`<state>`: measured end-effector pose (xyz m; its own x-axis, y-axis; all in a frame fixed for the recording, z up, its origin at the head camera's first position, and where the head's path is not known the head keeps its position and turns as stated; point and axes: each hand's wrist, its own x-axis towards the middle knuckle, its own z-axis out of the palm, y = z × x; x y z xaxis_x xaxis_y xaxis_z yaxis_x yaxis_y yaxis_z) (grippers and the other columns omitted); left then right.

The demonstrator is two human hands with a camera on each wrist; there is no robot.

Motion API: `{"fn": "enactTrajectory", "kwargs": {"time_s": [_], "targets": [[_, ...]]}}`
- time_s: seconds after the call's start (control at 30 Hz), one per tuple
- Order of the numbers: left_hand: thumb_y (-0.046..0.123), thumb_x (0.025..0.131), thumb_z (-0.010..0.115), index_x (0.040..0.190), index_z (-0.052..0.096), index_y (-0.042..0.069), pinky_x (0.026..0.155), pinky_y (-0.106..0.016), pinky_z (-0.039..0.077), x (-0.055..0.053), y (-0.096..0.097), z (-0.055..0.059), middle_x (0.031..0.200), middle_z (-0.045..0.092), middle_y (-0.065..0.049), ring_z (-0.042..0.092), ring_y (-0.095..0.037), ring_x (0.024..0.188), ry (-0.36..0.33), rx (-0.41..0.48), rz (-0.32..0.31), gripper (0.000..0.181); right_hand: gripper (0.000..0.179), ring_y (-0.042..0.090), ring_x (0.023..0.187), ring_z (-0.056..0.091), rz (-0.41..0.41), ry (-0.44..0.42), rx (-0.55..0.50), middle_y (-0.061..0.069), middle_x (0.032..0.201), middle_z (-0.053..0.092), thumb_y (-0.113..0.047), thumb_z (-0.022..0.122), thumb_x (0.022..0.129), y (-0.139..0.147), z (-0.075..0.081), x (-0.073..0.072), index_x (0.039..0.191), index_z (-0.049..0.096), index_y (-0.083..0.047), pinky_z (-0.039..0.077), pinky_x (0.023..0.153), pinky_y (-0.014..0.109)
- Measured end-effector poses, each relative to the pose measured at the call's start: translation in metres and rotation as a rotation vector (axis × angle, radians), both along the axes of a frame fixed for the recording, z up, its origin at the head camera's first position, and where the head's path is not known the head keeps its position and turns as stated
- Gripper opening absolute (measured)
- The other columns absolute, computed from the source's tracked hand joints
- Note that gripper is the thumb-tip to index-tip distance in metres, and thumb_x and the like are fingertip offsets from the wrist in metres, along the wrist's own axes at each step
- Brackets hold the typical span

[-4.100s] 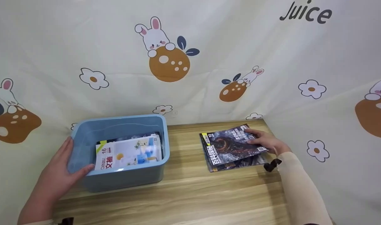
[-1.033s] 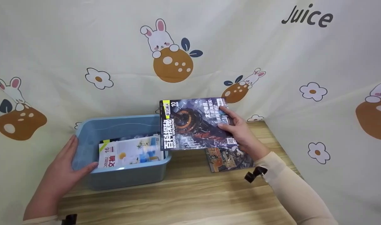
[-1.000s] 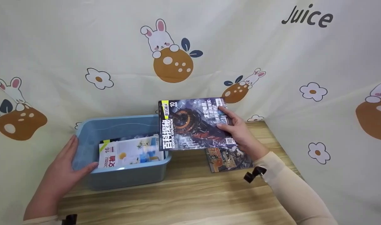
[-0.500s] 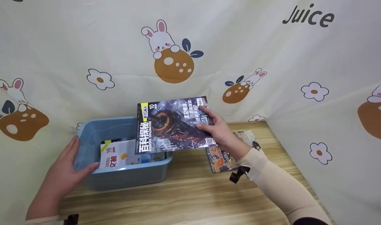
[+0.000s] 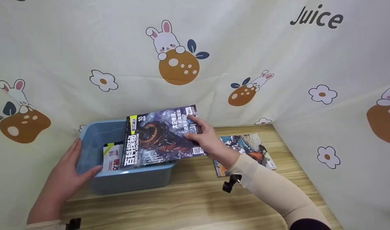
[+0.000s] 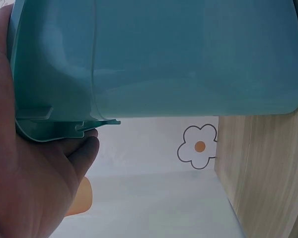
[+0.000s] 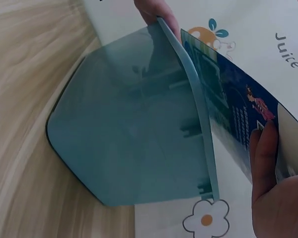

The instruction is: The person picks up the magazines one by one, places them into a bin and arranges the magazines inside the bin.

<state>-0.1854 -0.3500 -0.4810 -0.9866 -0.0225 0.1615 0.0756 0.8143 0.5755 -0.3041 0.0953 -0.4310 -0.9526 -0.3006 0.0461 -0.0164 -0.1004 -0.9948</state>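
My right hand [image 5: 211,142] pinches a dark science magazine [image 5: 164,137] by its right edge, thumb on the cover and fingers underneath. In the head view the magazine slants over the right part of a blue plastic bin [image 5: 134,182]. The right wrist view shows its blue back cover [image 7: 228,89] above the bin's rim. My left hand [image 5: 59,182] grips the bin's left front corner, with the thumb over the rim; the left wrist view shows fingers under the rim [image 6: 59,131]. Inside the bin lies a white-covered magazine [image 5: 110,156], mostly hidden by the held one.
Another colourful magazine [image 5: 246,148] lies on the wood-grain table [image 5: 195,204] to the right of the bin, partly behind my right wrist. A cloth wall [image 5: 118,41] printed with rabbits and oranges stands close behind the bin and on both sides.
My right hand has lifted the science magazine off the pile on the right and carried it left and then lower, over the bin. My left hand stays on the rim.
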Motion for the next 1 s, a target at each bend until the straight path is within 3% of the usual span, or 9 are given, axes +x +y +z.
{"fn": "enactTrajectory", "kwargs": {"time_s": [0.37, 0.6, 0.83, 1.0], "targets": [[0.069, 0.096, 0.075, 0.177, 0.004, 0.004, 0.111, -0.091, 0.029, -0.001, 0.002, 0.001, 0.183, 0.003, -0.027, 0.016, -0.063, 0.161, -0.01, -0.009, 0.01, 0.126, 0.082, 0.028, 0.115, 0.069, 0.014, 0.002, -0.01, 0.023, 0.149, 0.058, 0.009, 0.08, 0.092, -0.028, -0.006, 0.003, 0.166, 0.051, -0.011, 0.067, 0.089, 0.035], [0.068, 0.097, 0.075, 0.177, 0.002, 0.005, 0.11, -0.091, 0.028, -0.001, 0.0, 0.001, 0.183, 0.002, -0.027, 0.014, -0.063, 0.161, -0.019, 0.0, 0.006, 0.125, 0.085, 0.029, 0.111, 0.072, 0.02, -0.039, -0.055, 0.022, 0.146, 0.06, 0.013, 0.078, 0.091, -0.046, -0.004, 0.007, 0.167, 0.049, -0.011, 0.068, 0.088, 0.037], [0.065, 0.098, 0.076, 0.176, 0.004, 0.002, 0.113, -0.091, 0.027, -0.001, -0.002, -0.001, 0.183, 0.004, -0.027, 0.013, -0.061, 0.163, 0.005, 0.008, -0.004, 0.124, 0.084, 0.026, 0.103, 0.073, 0.013, 0.017, -0.029, 0.021, 0.136, 0.065, 0.012, 0.08, 0.09, -0.062, -0.003, 0.007, 0.166, 0.051, -0.009, 0.068, 0.085, 0.036], [0.066, 0.097, 0.075, 0.177, 0.003, 0.003, 0.112, -0.091, 0.026, 0.0, -0.001, -0.001, 0.183, 0.002, -0.026, 0.013, -0.062, 0.163, -0.001, 0.005, 0.0, 0.124, 0.084, 0.025, 0.105, 0.071, 0.003, 0.05, -0.017, 0.02, 0.14, 0.063, 0.012, 0.08, 0.09, -0.07, -0.004, 0.008, 0.166, 0.05, -0.007, 0.067, 0.087, 0.036]]}}
